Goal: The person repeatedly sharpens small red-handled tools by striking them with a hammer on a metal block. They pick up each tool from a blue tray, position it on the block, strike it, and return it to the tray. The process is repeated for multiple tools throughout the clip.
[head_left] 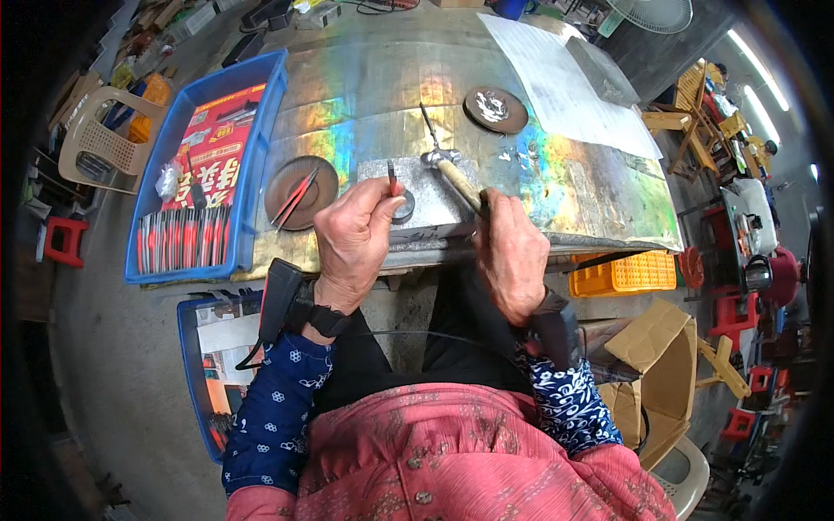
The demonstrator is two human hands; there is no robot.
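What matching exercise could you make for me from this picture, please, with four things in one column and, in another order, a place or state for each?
Column one
1. left hand
2. right hand
3. yellow crate
4. cardboard box

Column two
A. below the near right edge of the table
B. gripping the handle of a hammer
C. open, at the lower right of the picture
D. pinching a slim red-and-black piece

Right pairs: 1-D, 2-B, 3-A, 4-C
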